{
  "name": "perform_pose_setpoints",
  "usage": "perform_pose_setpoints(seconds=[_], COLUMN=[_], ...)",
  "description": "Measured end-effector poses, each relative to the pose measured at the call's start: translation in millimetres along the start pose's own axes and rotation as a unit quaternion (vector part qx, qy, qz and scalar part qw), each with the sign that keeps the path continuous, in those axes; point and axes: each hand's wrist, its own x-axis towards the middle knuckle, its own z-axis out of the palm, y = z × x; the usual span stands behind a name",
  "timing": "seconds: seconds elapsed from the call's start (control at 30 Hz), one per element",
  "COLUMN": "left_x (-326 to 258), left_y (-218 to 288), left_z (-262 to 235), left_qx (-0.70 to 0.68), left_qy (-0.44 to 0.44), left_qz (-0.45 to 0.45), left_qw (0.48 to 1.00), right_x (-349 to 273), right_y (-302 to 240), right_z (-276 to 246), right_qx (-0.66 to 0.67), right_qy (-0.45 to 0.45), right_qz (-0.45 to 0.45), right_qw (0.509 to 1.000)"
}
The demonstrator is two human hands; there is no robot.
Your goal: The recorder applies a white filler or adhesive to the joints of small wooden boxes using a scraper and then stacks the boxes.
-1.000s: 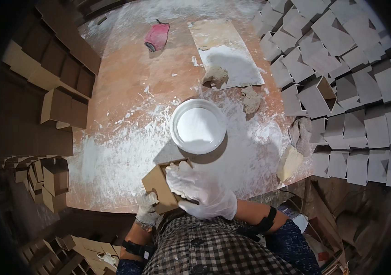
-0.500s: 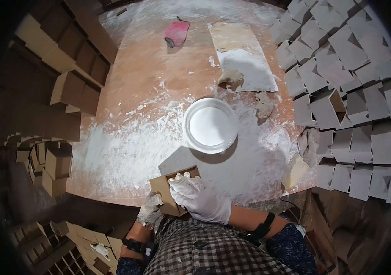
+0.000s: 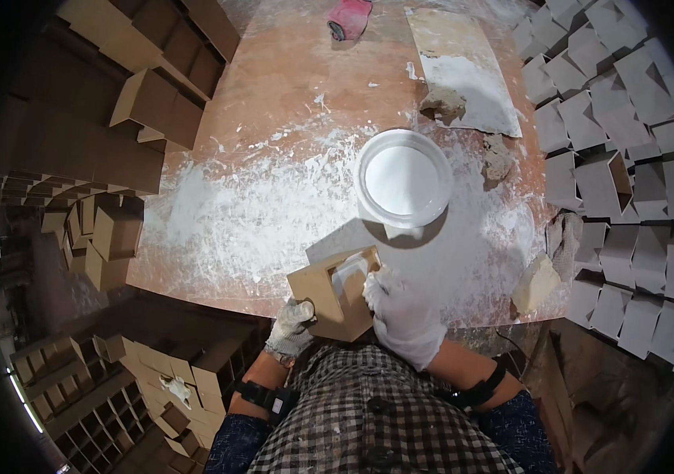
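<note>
Right hand [image 3: 405,313] shifted to edge of box [image 3: 325,302], grip unclear, seemingly coating; left hand [image 3: 290,327] pinched it, next wanting steadiness.

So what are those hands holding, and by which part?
A brown cardboard box. The gloved left hand holds it by its lower left side. The gloved right hand is at its open right side; whether it grips there cannot be told.

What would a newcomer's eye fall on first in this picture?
Probably the round tub with bright white contents, on the smeared table. Next, the brown box near the table's edge, in the left hand, with the right hand at its side; then the whitish boxes stacked along the picture's right.
</note>
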Motion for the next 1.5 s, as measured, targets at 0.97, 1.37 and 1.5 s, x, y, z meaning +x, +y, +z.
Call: perform_pose_setpoints(seconds=[0.97,1.37,1.5], left_x=[0,18,34], left_y=[1,-22,13], left_z=[-14,-40,-17], left_qx=[0.025,0.019,-0.084], left_qy=[0.054,0.065,-0.074], left_qz=[0.036,0.082,0.061], left_qw=[0.998,0.994,0.992], right_x=[38,16,55], right_y=[15,10,61], right_z=[-1,-62,-77], right_qx=[0.188,0.043,-0.020], right_qy=[0.020,-0.154,0.072], right_qz=[-0.299,-0.233,-0.097], right_qw=[0.935,0.959,0.992])
